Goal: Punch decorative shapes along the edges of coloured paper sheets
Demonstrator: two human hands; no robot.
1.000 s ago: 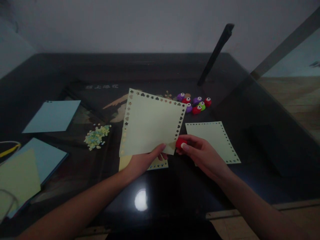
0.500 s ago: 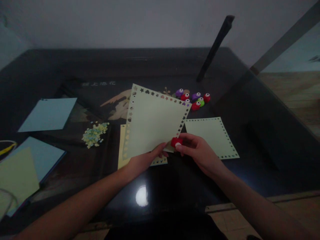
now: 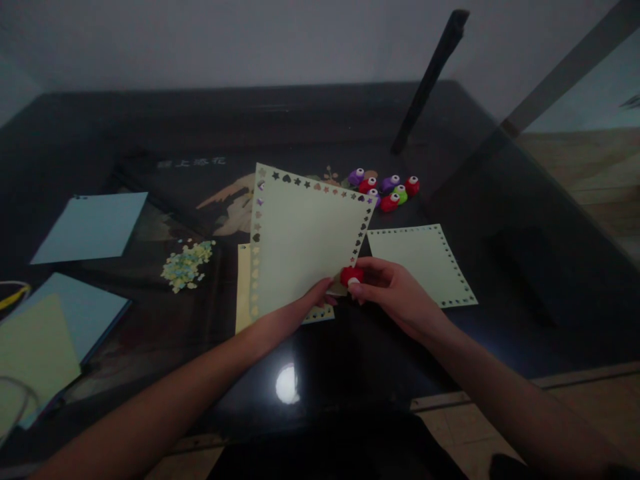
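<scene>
My left hand [image 3: 317,299] is closed on the lower edge of a pale green sheet of paper [image 3: 305,247], which is held tilted up off the table. Small hearts, stars and other shapes are cut through along its borders. In my right hand [image 3: 385,283] is a red craft paper punch [image 3: 352,277], set at the sheet's lower right edge, thumb on its white button. Whether the punch is pressed down I cannot tell. Beneath the raised sheet lies a yellowish punched sheet [image 3: 243,287], mostly hidden. Another pale green punched sheet [image 3: 423,263] lies flat beyond my right hand.
Several red, purple and green punches [image 3: 390,201] stand behind the raised sheet. A heap of paper cut-outs [image 3: 187,265] lies left of it. Blue sheets [image 3: 90,227] and a pale yellow-green sheet [image 3: 37,353] are at the far left. A dark stick-like object [image 3: 430,83] rises at the back right.
The view has shifted slightly, so the table's things sit a little higher. Both hands keep their hold on the sheet and the red punch, with the punch at the same edge.
</scene>
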